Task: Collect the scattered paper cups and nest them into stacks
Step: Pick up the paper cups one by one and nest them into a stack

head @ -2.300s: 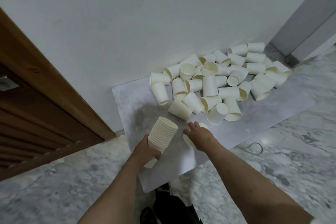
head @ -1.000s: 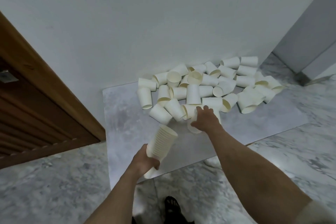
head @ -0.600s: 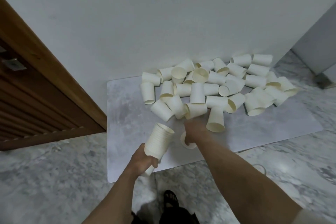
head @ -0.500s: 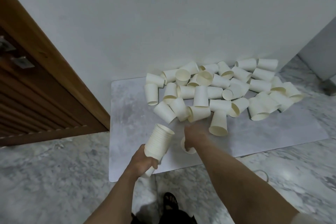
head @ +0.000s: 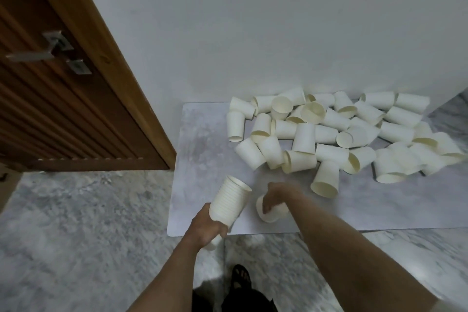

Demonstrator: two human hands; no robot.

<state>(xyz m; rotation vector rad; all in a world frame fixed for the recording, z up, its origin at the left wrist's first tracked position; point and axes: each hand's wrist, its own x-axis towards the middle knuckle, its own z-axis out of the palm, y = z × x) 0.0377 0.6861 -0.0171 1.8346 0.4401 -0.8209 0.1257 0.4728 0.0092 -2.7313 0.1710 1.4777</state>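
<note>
Cups are gathered here one at a time: a nested stack (head: 231, 202) is gripped near its base by the left hand (head: 208, 227), fingers curled round it, and is held tilted with its open mouth pointing up and to the right. Just to the right of that mouth, a single cup (head: 270, 211) is held in the curled fingers of the right hand (head: 278, 196), low over the pale mat (head: 202, 149) that lies on the marble floor (head: 76, 223). The cup's open rim seems to be turned left, toward the stack, though its base is hidden under the hand and the exact angle cannot be told. For nesting, the cup's base would have to be swung round to face the stack's mouth and its long axis lined up with the stack's tilt; the right hand is the nearer one and nothing lies between the two. Beyond both hands, further up the mat and against the white wall (head: 278, 33), a loose heap of cups (head: 329, 132) is spread, most of them on their sides at mixed angles; the nearest one (head: 325, 178) lies just right of the right hand, mouth toward the camera. A wooden door (head: 63, 83) stands at the left, well apart from the work. Much of the heap is judged still to be collected.
</note>
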